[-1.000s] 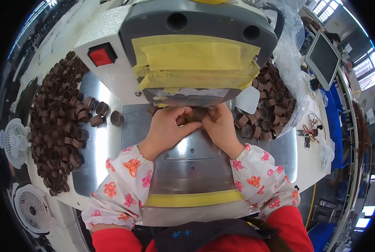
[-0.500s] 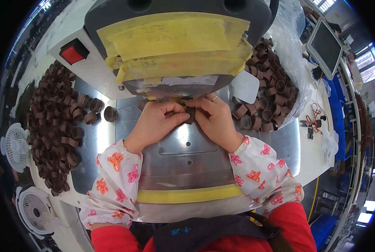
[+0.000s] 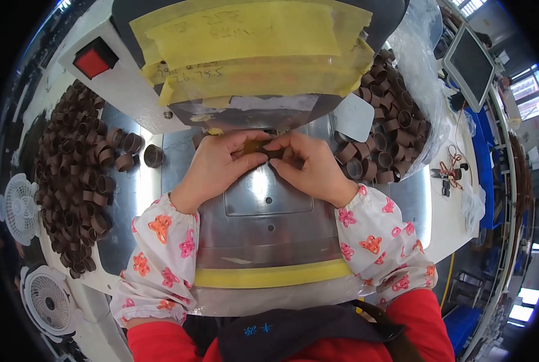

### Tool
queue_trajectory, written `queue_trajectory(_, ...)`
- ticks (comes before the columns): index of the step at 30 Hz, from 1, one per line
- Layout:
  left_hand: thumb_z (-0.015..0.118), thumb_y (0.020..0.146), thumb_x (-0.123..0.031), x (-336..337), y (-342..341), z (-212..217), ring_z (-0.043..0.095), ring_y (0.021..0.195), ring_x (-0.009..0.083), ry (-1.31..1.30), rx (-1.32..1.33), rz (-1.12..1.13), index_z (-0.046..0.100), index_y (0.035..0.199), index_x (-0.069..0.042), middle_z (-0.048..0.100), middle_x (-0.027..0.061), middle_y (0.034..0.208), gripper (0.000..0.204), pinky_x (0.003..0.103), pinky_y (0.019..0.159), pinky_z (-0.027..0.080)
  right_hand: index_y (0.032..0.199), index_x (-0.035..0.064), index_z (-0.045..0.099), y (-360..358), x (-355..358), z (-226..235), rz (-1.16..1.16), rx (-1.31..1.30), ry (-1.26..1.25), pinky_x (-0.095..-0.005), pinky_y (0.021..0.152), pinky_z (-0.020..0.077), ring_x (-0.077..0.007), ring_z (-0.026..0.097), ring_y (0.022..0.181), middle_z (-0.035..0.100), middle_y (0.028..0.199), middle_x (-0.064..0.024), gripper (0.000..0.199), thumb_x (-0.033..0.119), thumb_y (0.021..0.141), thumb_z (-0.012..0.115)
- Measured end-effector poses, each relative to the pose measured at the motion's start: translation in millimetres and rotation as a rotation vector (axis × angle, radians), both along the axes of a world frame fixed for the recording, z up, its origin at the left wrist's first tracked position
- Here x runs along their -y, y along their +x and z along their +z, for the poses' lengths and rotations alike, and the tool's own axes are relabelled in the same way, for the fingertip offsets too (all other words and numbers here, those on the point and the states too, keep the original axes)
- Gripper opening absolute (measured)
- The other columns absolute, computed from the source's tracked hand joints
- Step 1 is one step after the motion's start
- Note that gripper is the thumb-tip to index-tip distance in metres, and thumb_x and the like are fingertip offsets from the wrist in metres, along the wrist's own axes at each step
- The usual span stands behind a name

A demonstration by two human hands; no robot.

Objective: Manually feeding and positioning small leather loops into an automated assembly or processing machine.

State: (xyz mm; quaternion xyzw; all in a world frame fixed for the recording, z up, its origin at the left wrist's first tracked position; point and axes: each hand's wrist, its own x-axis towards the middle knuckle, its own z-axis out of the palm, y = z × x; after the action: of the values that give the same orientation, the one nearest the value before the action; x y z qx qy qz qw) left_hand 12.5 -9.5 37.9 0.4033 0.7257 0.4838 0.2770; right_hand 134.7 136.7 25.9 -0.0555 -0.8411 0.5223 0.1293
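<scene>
My left hand (image 3: 215,166) and my right hand (image 3: 313,164) meet under the front edge of a dark machine head (image 3: 251,114). Between their fingertips is a small dark brown band (image 3: 274,153), mostly covered by the fingers. Both hands are closed in a pinch, thumbs toward me, the right one on the band's right end. A brown ring (image 3: 197,140) partly shows behind my left hand. Below the hands lies a shiny metal work plate (image 3: 268,208).
A large heap of brown rings (image 3: 70,181) lies at the left, with a loose ring (image 3: 154,156) nearer the machine. Another heap (image 3: 396,130) sits at the right beside clear plastic sheeting (image 3: 423,78). A red switch (image 3: 94,58) is on the machine's left; two white fans (image 3: 47,303) stand far left.
The view has shifted slightly, with the machine head looking larger. The band has turned and shows less below the fingers; my right fingers have curled in closer to it.
</scene>
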Motion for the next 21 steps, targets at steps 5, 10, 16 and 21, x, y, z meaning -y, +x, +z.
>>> queue_trajectory(5, 0.068, 0.079, -0.014, -1.3, -0.3, -9.1, 0.061, 0.064, 0.0095, 0.014, -0.109, 0.068, 0.065, 0.096, 0.0, 0.066, 0.0112, 0.075, 0.022, 0.024, 0.058, 0.048, 0.083, -0.0025, 0.059, -3.5, -7.3, -15.2, -0.07, -0.246, 0.035, -0.0315, 0.058, 0.0484, -0.0245, 0.06, 0.065, 0.061, 0.084, -0.0131, 0.009, 0.0, 0.075, 0.063)
queue_trajectory(10, 0.069, 0.075, -0.022, -6.0, 2.6, -19.4, 0.061, 0.057, 0.0203, -0.107, -0.325, 0.172, 0.066, 0.089, -0.004, 0.062, 0.0112, 0.066, 0.024, 0.03, 0.054, 0.047, 0.078, -0.0027, 0.057, -8.9, -5.8, -17.3, -0.102, -0.299, 0.21, -0.0352, 0.06, 0.0479, -0.034, 0.058, 0.071, 0.058, 0.088, -0.0162, 0.005, -0.002, 0.075, 0.06)
queue_trajectory(16, 0.067, 0.074, -0.028, -14.4, -3.8, -23.5, 0.058, 0.057, 0.0298, -0.128, -0.609, 0.221, 0.068, 0.078, -0.006, 0.062, 0.0108, 0.065, 0.023, 0.037, 0.051, 0.044, 0.074, -0.0022, 0.055, -19.1, -10.3, -17.9, -0.15, -0.257, 0.251, -0.0386, 0.06, 0.0455, -0.0367, 0.055, 0.07, 0.054, 0.08, -0.0168, 0.006, -0.007, 0.071, 0.056)
queue_trajectory(21, 0.066, 0.075, -0.027, -15.0, -8.9, -28.2, 0.058, 0.058, 0.0302, -0.068, -0.619, 0.161, 0.068, 0.076, -0.006, 0.061, 0.0112, 0.065, 0.021, 0.038, 0.052, 0.044, 0.074, -0.0023, 0.055, -22.9, -11.9, -22.2, -0.157, -0.306, 0.24, -0.0402, 0.06, 0.0453, -0.0365, 0.055, 0.07, 0.053, 0.079, -0.0163, 0.005, -0.007, 0.071, 0.056)
